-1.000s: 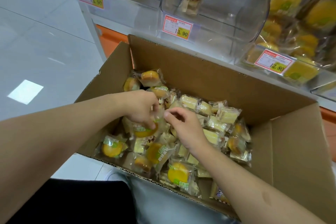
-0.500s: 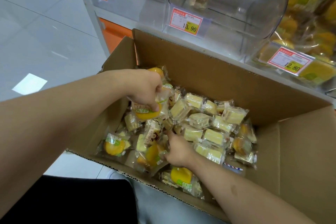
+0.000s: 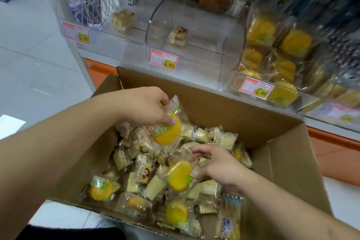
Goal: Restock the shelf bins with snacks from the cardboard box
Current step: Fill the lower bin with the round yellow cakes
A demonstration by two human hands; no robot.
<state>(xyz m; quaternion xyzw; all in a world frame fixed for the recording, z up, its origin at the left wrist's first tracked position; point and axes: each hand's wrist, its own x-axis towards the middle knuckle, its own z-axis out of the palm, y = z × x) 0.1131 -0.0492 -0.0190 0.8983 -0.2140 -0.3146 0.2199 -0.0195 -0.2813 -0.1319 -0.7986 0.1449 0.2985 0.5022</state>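
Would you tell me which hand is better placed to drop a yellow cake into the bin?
Left. The left hand already holds a yellow cake lifted off the pile; the right hand is just grasping another.

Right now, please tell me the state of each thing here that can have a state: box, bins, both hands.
cardboard box: open, flaps up, many wrapped snacks inside.
left hand: grips a yellow cake packet, raised above the pile.
right hand: pinches a second yellow cake packet.
middle bin: nearly empty, one cake left.
left bin: nearly empty, one cake visible.
right bin: well stocked with yellow cakes.
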